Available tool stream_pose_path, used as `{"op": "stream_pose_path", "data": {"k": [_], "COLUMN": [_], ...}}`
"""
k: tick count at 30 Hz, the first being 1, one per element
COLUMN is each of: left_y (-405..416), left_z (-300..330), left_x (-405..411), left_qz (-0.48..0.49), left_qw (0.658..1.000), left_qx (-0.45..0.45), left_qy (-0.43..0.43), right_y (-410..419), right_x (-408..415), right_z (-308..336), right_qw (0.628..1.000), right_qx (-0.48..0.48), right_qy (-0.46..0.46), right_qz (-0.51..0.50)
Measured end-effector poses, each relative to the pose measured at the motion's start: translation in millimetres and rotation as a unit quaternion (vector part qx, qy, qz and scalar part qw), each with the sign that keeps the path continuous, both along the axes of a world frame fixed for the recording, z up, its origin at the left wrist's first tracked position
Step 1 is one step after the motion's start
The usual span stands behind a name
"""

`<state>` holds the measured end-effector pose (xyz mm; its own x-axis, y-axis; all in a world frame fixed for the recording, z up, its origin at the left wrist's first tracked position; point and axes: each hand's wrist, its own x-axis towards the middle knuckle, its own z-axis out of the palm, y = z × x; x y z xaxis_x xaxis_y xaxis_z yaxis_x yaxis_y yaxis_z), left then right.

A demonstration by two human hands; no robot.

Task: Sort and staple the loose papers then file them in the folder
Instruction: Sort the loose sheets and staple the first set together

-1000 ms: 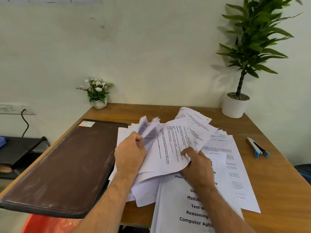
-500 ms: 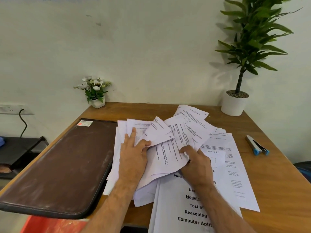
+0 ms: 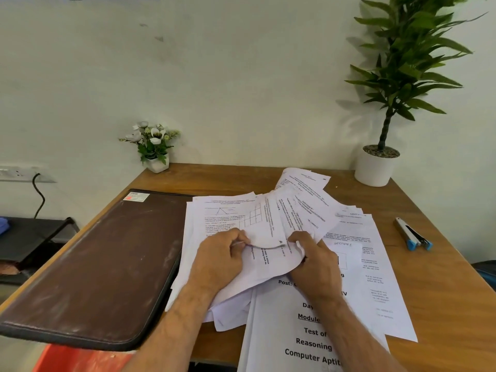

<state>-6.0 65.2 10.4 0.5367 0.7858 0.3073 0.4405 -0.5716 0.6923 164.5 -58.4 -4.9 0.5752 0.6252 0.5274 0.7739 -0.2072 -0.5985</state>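
Surface: a wooden table (image 3: 442,277) is set against a pale wall (image 3: 241,76).
Room: a wall socket (image 3: 16,173) with a black cable is seen at the left edge; a dark shelf (image 3: 32,234) stands beside the table on the left.
Table contents: a small flower pot (image 3: 157,164) is placed at the far left corner and a potted plant (image 3: 375,167) at the far right corner.
Folder: the brown folder (image 3: 102,264) lies closed on the left of the table, overhanging the near edge, its right edge touching the papers.
Stapler: the stapler (image 3: 413,234) lies on the right of the table, apart from the papers.
Papers: the papers (image 3: 370,264) are spread loosely over the middle of the table, overlapping at several angles.
Change: half a second ago the left hand lay flat with fingers spread on the pile; it is now curled at a sheet edge. The fan of sheets is now opened wider, and a page with a diagram is uncovered at the left.
Left hand: the left hand (image 3: 222,260) is curled, and the curved sheet (image 3: 271,253) is pinched at its near left edge.
Right hand: the right hand (image 3: 316,264) is curled round the right edge of the same sheet, thumb on top.
Sheet position: the sheet is held bowed between both hands, above the pile.
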Motion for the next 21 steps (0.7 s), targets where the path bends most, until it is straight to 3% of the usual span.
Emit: {"op": "stream_pose_path", "data": {"k": [3,7,12,17,21], "left_y": [-6,-9,-13,-17,-18], "left_z": [7,15,19,14,22], "left_x": [1,6,9,6,4], "left_qz": [-0.033,-0.036,0.044,-0.046,-0.064], "left_qw": [0.998,0.999,0.997,0.996,0.991], "left_qx": [-0.046,-0.038,0.001,-0.069,-0.112], "left_qy": [-0.010,-0.016,-0.056,-0.031,-0.029], "right_y": [-1,0,0,-2,-1], "right_x": [1,-1,1,4,5], "right_z": [1,4,0,0,-2], "right_qw": [0.999,0.998,0.998,0.997,0.996], "right_qx": [0.009,0.010,0.003,0.019,0.010], "right_qy": [-0.044,-0.053,-0.067,-0.061,-0.070], "right_qz": [0.027,0.044,0.022,0.052,0.051]}}
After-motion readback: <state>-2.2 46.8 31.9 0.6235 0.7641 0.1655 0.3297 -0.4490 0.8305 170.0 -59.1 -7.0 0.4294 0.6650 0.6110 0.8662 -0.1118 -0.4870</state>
